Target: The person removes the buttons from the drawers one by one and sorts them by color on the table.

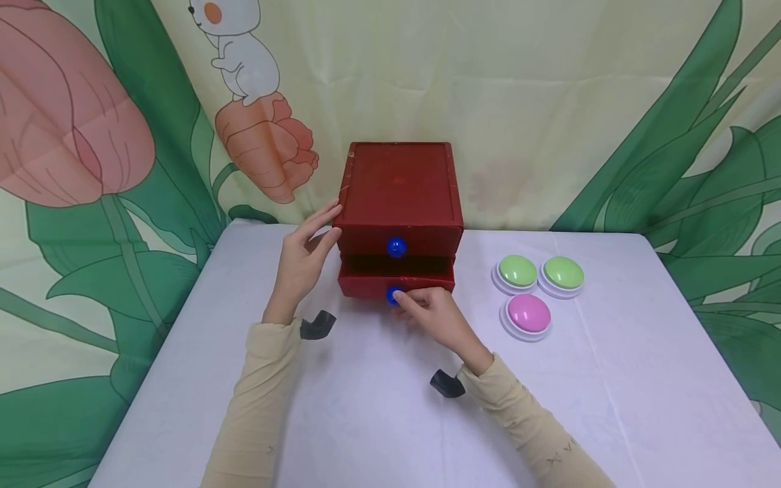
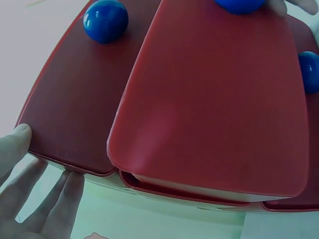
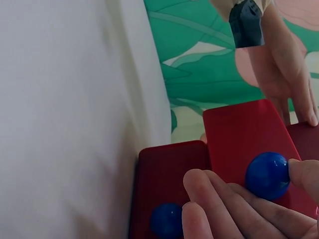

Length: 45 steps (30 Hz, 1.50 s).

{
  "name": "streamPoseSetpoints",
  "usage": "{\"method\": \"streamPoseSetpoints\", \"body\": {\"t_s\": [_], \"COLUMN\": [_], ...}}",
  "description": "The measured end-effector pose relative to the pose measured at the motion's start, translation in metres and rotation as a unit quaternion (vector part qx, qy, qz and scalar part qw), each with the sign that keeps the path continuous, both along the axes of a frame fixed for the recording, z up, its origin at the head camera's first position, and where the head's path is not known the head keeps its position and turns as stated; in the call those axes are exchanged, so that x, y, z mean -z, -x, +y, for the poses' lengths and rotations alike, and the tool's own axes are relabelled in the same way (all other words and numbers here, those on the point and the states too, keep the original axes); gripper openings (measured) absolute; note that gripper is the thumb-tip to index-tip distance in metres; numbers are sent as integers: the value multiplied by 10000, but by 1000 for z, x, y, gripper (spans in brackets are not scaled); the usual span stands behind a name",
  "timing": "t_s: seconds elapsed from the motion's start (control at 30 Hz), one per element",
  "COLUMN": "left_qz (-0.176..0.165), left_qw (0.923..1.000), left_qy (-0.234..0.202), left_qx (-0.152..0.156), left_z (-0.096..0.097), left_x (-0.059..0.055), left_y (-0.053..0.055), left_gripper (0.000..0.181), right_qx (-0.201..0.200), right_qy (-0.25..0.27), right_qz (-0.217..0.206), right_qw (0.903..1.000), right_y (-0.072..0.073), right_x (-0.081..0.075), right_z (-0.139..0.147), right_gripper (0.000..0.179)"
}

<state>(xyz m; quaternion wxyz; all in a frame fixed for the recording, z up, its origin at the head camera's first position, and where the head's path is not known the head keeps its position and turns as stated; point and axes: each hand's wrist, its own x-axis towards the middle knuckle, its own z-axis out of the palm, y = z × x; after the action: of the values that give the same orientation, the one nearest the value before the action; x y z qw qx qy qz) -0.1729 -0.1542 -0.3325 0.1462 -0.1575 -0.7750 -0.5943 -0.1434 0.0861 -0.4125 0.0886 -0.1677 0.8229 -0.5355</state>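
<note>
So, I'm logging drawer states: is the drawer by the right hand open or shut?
Partly open: the drawer juts past the top drawer, its interior showing; the right hand pinches its knob.

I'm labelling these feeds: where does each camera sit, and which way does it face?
Head: worn there, facing forward and down at the boxy red cabinet; left hand, right hand, tan sleeves show.
Left wrist: worn there, facing the cabinet's drawer fronts; left fingers, right fingertips show.
Right wrist: worn there, facing the round blue knob its hand pinches; right fingers, left hand show.
Both wrist views share the pulled-out red drawer.
</note>
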Motion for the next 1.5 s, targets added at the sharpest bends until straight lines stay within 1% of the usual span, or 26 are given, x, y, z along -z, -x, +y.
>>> {"method": "streamPoseSetpoints", "body": {"t_s": [0.23, 0.27, 0.3, 0.47, 0.5, 0.6, 0.7, 0.93, 1.07, 1.23, 1.33, 1.5], "left_qz": [-26, 13, 9, 36, 1, 32, 55, 54, 72, 78, 53, 50], "left_qw": [10000, 10000, 10000, 10000, 10000, 10000, 10000, 10000, 10000, 10000, 10000, 10000], "left_qy": [2, -24, -35, -65, -55, -69, -32, 7, -10, -10, -32, -50], "left_qx": [-22, -12, -3, 32, 35, 61, 61, 15, 21, -3, 10, 13], "left_z": [1, 0, 0, -1, 0, 0, 0, 0, 0, 0, 0, 0], "left_x": [-1, 3, 3, 3, 0, 1, 1, 0, 0, 0, 1, 0], "left_y": [1, 4, 4, 4, 1, 0, 0, 0, 0, 0, 0, 0], "left_gripper": [42, 42, 42, 42, 42, 42, 42, 42, 42, 42, 42, 42], "right_qx": [74, 94, 108, 196, 211, 257, 269, 250, 270, 322, 370, 305], "right_qy": [110, 93, 98, 56, 77, 172, 255, 244, 230, 99, -97, -330], "right_qz": [-60, -96, -118, -107, -88, -147, -178, -80, -136, -183, -185, -327], "right_qw": [9999, 9999, 9998, 9997, 9997, 9994, 9992, 9994, 9993, 9993, 9991, 9985], "right_y": [8, 7, 8, 17, 21, 25, 28, 33, 35, 35, 35, 35], "right_x": [-3, -7, -8, -6, -1, -1, -2, -2, -3, -2, -2, -3], "right_z": [-1, -2, -2, -3, -3, -4, -5, -6, -7, -3, 1, 8], "right_gripper": [39, 38, 38, 39, 41, 40, 40, 43, 43, 43, 44, 47]}}
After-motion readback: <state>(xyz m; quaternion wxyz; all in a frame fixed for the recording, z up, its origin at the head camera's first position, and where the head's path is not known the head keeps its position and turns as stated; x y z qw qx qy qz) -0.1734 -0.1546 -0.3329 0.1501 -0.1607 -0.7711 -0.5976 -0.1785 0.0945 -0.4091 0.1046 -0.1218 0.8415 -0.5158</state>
